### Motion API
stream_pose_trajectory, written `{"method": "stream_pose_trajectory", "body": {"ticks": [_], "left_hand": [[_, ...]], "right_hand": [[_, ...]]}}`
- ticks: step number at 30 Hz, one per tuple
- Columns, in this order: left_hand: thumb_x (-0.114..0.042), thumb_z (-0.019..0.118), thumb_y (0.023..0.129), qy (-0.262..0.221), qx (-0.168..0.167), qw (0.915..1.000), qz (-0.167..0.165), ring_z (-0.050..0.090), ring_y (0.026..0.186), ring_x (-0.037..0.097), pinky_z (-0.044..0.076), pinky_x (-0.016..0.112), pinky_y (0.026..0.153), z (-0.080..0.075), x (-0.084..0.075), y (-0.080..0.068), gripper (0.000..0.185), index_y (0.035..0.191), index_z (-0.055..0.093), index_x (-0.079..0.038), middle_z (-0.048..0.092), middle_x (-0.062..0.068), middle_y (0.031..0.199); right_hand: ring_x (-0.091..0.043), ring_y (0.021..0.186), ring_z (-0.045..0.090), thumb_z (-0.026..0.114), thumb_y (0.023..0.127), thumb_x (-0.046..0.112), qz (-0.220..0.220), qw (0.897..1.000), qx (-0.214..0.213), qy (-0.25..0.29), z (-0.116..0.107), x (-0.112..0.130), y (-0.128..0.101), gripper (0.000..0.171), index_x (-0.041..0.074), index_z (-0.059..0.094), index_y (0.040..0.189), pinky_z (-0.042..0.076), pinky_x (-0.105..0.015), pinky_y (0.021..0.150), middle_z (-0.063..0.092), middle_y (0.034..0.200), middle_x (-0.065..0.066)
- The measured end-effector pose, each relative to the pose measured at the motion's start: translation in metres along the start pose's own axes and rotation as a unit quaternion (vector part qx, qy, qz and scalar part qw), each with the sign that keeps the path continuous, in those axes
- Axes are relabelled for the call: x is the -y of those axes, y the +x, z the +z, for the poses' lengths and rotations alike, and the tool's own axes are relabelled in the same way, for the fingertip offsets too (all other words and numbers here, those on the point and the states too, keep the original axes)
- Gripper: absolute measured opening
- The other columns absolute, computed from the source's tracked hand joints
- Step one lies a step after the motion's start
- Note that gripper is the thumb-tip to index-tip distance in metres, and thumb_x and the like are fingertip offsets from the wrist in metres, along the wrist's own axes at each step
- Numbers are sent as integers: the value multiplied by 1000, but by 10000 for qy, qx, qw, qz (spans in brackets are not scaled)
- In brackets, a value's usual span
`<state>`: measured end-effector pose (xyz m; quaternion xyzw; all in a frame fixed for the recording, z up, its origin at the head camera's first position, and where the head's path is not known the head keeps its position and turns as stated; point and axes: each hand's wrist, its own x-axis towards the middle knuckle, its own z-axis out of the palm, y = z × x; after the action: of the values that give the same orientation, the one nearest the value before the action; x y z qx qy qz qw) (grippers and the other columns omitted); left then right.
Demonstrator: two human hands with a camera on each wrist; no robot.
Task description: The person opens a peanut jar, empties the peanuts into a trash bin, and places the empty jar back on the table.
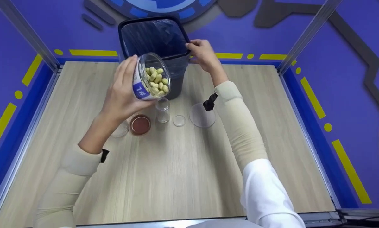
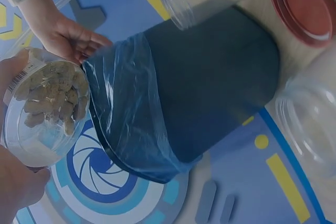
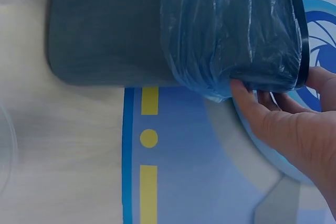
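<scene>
Head view: left hand [image 1: 121,91] grip wraps tilted peanut jar [image 1: 151,77] beside bin [image 1: 154,41]; right hand [image 1: 202,53] grip pinches bin rim.

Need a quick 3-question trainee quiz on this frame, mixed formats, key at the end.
1. True or false: the left hand grips a clear jar of pale peanut-like pieces, tilted with its open mouth toward the bin.
2. What does the right hand touch? A) the red lid B) the bin's rim C) the small glass vial
3. Fill in: the bin is lined with a blue plastic ____.

Key: 1 true. 2 B; the red lid and the small glass vial stand untouched on the table. 3 bag.
</scene>
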<state>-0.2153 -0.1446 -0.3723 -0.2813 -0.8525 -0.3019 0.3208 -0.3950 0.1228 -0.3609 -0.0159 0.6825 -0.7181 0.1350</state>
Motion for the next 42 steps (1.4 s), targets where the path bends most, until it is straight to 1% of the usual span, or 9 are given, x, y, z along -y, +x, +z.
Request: {"method": "stream_pose_trajectory", "body": {"ticks": [3, 6, 13, 18, 23, 28, 35, 39, 42], "left_hand": [[-41, 97, 62, 103, 26, 9999, 37, 34, 146, 37, 30, 44, 121, -5, 3, 6, 121, 154, 33, 3, 39, 23, 156], [-39, 98, 61, 136, -20, 9999, 9, 35, 146, 36, 31, 44, 120, -9, 7, 13, 121, 154, 33, 2, 40, 23, 155], [-43, 96, 63, 412, -53, 9991, 50, 37, 143, 38, 27, 42, 122, -17, 17, 41, 121, 154, 33, 3, 41, 26, 153], [-41, 96, 63, 633, 48, 9980, 24, 37, 143, 37, 26, 39, 122, -24, 27, 66, 118, 153, 34, 4, 42, 25, 153], [-34, 96, 63, 848, 164, 9962, -51, 36, 145, 33, 23, 36, 123, -30, 39, 93, 116, 153, 34, 3, 41, 23, 154], [-34, 93, 66, 1368, 418, 9896, 162, 35, 144, 37, 19, 36, 125, -33, 55, 115, 114, 154, 31, 4, 40, 25, 153], [-32, 88, 76, 2251, 736, 9692, 670, 34, 145, 40, 18, 41, 125, -31, 75, 130, 109, 157, 25, 4, 37, 25, 156], [-41, 86, 79, 2076, 899, 9735, 320, 34, 145, 38, 18, 40, 125, -31, 78, 133, 109, 158, 23, 1, 36, 24, 157], [-43, 86, 79, 2026, 1083, 9733, 24, 32, 146, 37, 17, 39, 126, -31, 79, 135, 112, 159, 21, 0, 34, 22, 158]], "right_hand": [[-22, 96, 65, 55, 104, 11, 59, 9999, -4, 115, 1, 0, 0, 44, -4, 49, 145, 52, -45, 98, 53, 140, -26], [-22, 94, 66, 57, 103, 11, 214, 9993, -47, 314, 1, -1, 1, 45, -4, 49, 145, 52, -44, 98, 56, 139, -26], [-27, 117, 66, 62, 101, 13, 473, 9948, -140, 888, -1, -2, 2, 46, -3, 51, 143, 51, -46, 103, 62, 136, -20], [-24, 118, 66, 65, 100, 15, 502, 9934, -287, 992, 2, -2, 2, 41, 0, 59, 137, 51, -45, 103, 67, 129, -13], [-23, 118, 66, 65, 100, 15, 521, 9926, -374, 1036, 4, -5, 0, 35, -1, 63, 131, 49, -46, 105, 67, 128, -13], [-23, 120, 65, 65, 100, 15, 525, 9920, -413, 1072, 3, -7, 1, 35, -2, 63, 131, 48, -47, 106, 66, 130, -13], [-23, 122, 63, 65, 100, 15, 624, 9903, -389, 1182, 3, -5, 0, 37, -2, 63, 132, 49, -45, 106, 64, 134, -11], [-23, 123, 63, 64, 100, 15, 644, 9902, -322, 1194, 4, -5, 0, 36, -2, 63, 132, 48, -45, 106, 63, 135, -11], [-23, 124, 62, 64, 100, 16, 661, 9904, -287, 1177, 6, -5, 0, 37, -1, 63, 133, 48, -45, 107, 62, 136, -10]]}}
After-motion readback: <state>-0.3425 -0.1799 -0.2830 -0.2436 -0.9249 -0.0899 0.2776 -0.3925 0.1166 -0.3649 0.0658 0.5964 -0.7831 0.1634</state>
